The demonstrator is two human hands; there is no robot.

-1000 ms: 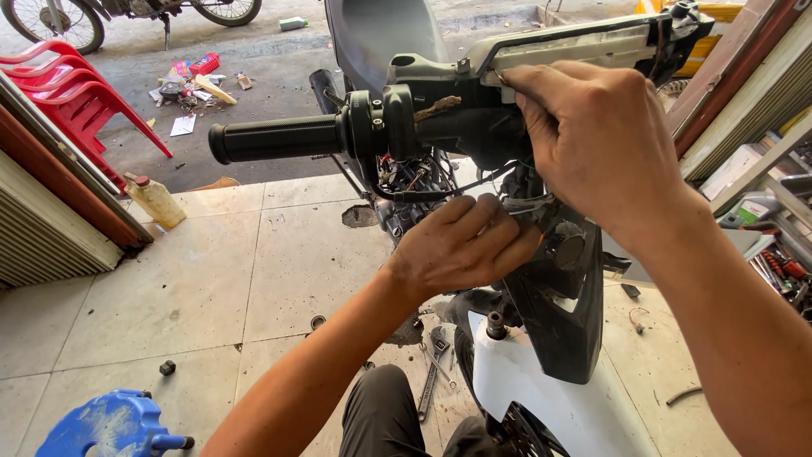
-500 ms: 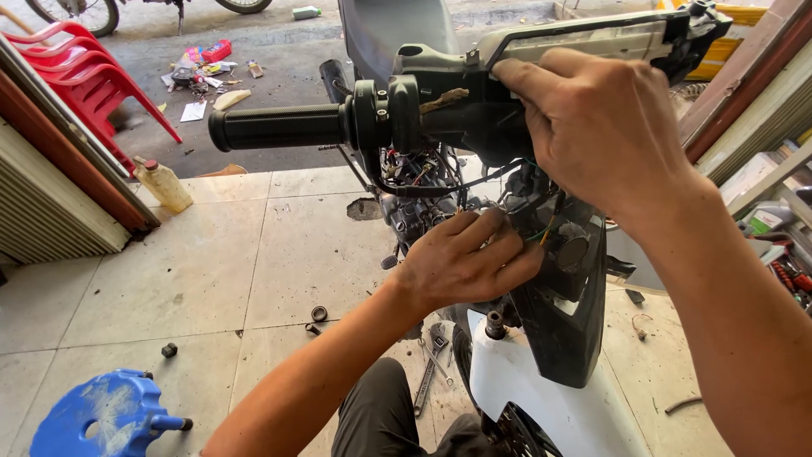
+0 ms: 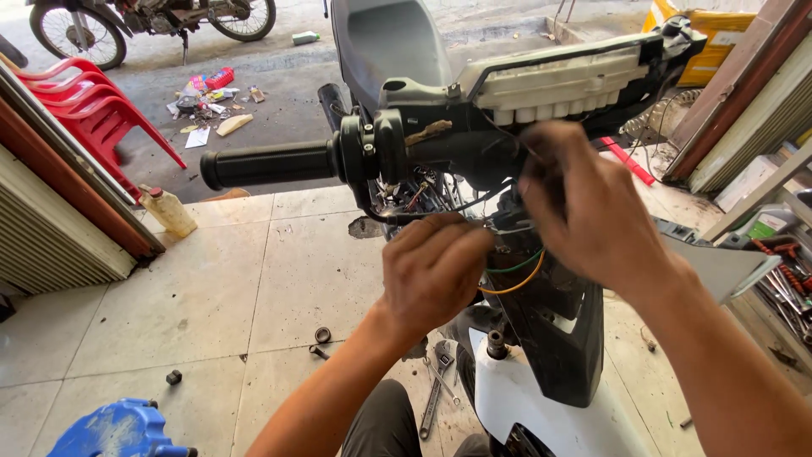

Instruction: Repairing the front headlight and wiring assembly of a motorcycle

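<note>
Red plastic chairs (image 3: 93, 110) stand stacked at the far left, beside a grey shutter (image 3: 51, 237). A blue stool (image 3: 118, 430) is at the bottom left on the tiled floor (image 3: 211, 296), and a yellowish bottle (image 3: 169, 210) stands at the edge of the tiles. The black handlebar grip (image 3: 266, 163) of the scooter points to the left, with the switch housing just beside it.

Your left hand (image 3: 436, 267) is below the handlebar, in front of the bundle of wires (image 3: 516, 275). Its fingers are curled in, and they seem to pinch the wires, but the back of the hand hides the contact, so I cannot tell for sure. Green and orange wires hang in a loop between your two hands.

Your right hand (image 3: 588, 207) is blurred; its fingers are bent toward the same wires under the handlebar cover (image 3: 558, 80), and its grasp is not clear. A wrench (image 3: 436, 385) lies on the floor below, near the white body panel (image 3: 524, 406). Tools (image 3: 787, 279) lie at the far right.
</note>
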